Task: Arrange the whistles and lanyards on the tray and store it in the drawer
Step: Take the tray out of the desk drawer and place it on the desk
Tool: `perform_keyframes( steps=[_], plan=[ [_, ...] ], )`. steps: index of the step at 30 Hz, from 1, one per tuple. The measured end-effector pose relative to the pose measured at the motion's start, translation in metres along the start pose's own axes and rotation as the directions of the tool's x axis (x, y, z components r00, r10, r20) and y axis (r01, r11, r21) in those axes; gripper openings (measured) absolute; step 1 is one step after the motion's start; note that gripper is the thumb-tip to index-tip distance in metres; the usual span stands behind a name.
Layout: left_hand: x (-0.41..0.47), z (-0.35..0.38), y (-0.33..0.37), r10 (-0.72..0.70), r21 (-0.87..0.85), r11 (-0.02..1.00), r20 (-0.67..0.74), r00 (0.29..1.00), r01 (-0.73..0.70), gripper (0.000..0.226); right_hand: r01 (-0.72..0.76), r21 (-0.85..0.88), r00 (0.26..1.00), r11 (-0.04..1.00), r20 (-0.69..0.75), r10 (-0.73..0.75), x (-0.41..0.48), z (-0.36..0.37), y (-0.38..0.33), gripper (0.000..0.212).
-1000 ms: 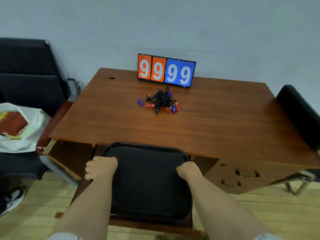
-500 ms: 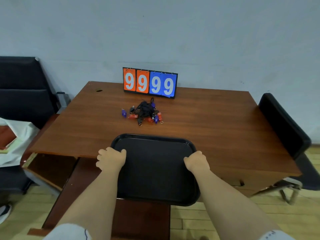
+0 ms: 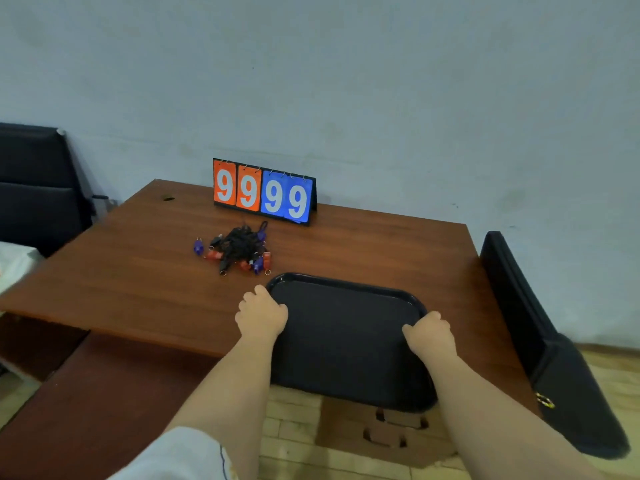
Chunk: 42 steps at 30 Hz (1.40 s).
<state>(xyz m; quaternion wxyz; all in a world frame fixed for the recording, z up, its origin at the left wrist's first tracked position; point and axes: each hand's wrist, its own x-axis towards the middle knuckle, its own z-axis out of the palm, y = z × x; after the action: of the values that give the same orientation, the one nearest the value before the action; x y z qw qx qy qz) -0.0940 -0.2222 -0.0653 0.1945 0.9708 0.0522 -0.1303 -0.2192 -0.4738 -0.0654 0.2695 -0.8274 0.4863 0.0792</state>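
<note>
I see a flip scoreboard (image 3: 264, 192) reading 9999 well beyond my left hand (image 3: 261, 315), at the far edge of the wooden desk (image 3: 138, 282). A black chair (image 3: 540, 341) sits right of my right hand (image 3: 429, 336); another dark seat (image 3: 34, 188) stands far left of my left hand

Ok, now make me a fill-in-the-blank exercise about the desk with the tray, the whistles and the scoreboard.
1. Every card on the scoreboard shows the digit ____.
2. Its two left cards are orange, its two right cards ____.
3. The tray, gripped at its sides by the left hand and right hand, is ____ in colour.
4. The pile of whistles and lanyards lies on the desk, to the ____ of the tray.
Missing words: nine; blue; black; left.
</note>
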Motion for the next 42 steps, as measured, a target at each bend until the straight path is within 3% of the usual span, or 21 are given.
perform_keyframes(
  steps=[12, 17, 20, 24, 30, 39, 42],
  plan=[
    [0.023, 0.011, 0.054, 0.101, 0.043, 0.994, 0.004, 0.995, -0.101, 0.051, 0.015, 0.017, 0.999, 1.0, -0.043, -0.014, 0.05, -0.03, -0.001, 0.053],
    [0.065, 0.02, 0.067, 0.161, 0.026, 0.986, 0.1, 0.982, -0.164, 0.05, 0.004, -0.025, 0.999, 1.0, -0.046, -0.005, 0.084, -0.029, -0.021, 0.055],
    [0.095, 0.022, 0.077, 0.242, 0.036, 0.967, 0.165, 0.956, -0.251, 0.06, -0.044, -0.014, 0.999, 0.999, -0.022, 0.044, 0.107, -0.028, -0.031, 0.053],
    [0.125, 0.027, 0.094, 0.286, 0.058, 0.949, 0.26, 0.922, -0.31, 0.09, -0.072, -0.039, 0.997, 0.997, -0.008, 0.072, 0.13, -0.027, -0.039, 0.051],
    [0.15, 0.047, 0.119, 0.23, 0.137, 0.942, 0.405, 0.885, -0.307, 0.108, -0.071, -0.139, 0.995, 0.988, 0.067, 0.08, 0.169, -0.03, -0.044, 0.06],
    [0.177, 0.074, 0.157, 0.165, 0.174, 0.951, 0.419, 0.893, -0.257, 0.107, 0.023, -0.222, 0.982, 0.975, 0.189, 0.02, 0.226, -0.034, -0.045, 0.061],
    [0.181, 0.08, 0.162, 0.147, 0.2, 0.948, 0.41, 0.9, -0.247, 0.105, 0.041, -0.241, 0.975, 0.97, 0.222, 0.014, 0.239, -0.034, -0.047, 0.071]
  ],
)
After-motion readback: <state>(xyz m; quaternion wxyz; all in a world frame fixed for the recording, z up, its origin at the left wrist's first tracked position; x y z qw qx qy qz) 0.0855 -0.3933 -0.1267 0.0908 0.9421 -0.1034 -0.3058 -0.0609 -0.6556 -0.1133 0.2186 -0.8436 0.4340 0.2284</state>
